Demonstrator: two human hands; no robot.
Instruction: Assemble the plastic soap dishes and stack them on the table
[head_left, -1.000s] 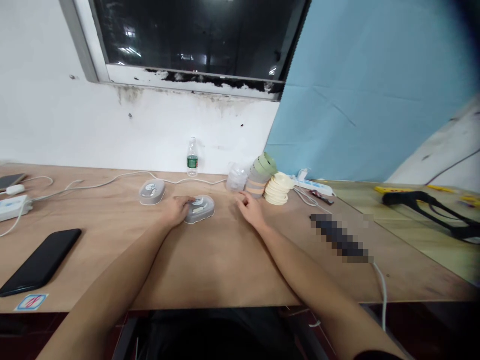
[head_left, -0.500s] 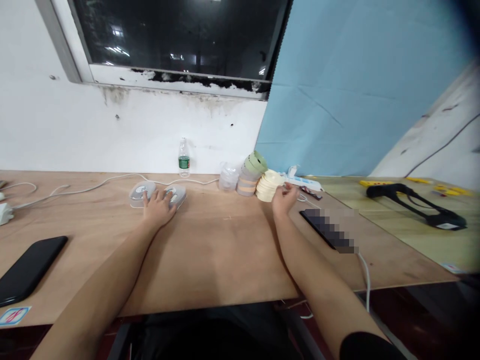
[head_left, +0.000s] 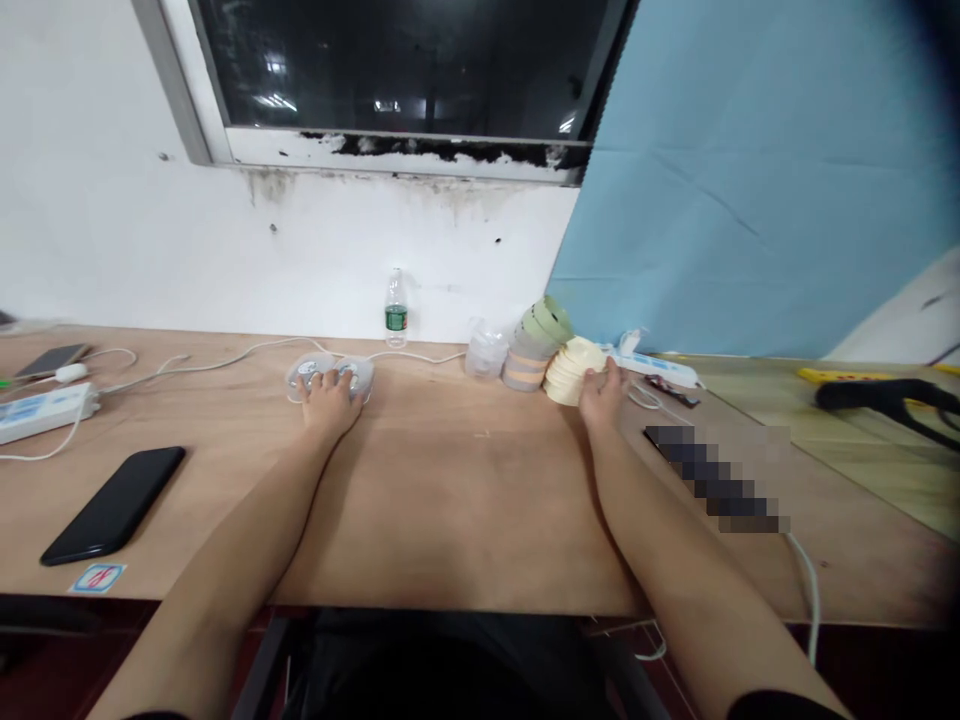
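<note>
Two clear plastic containers or lids (head_left: 363, 368) with grey-white markings lie side by side on the wooden table. My left hand (head_left: 328, 402) rests over them, fingers spread and touching their tops. Toward the right, a tilted stack of cream paper cups or bowls (head_left: 568, 372) leans near the wall. My right hand (head_left: 600, 395) is at the right side of this stack, its fingers curled together; what is between them, if anything, is hidden. Beside the cream stack stand green-rimmed cups (head_left: 544, 325), nested and leaning, and clear plastic cups (head_left: 486, 352).
A bottle with a green label (head_left: 396, 318) stands by the wall. A black phone (head_left: 116, 505) lies at left, near a power strip (head_left: 45, 410). Another power strip (head_left: 660, 370) and a blurred-out dark device (head_left: 712, 480) with a white cable lie at right.
The view has turned left, so everything sits further right and the left power strip shows. My right hand has come a little closer to the cream stack; my left hand stays on the clear plastic.
</note>
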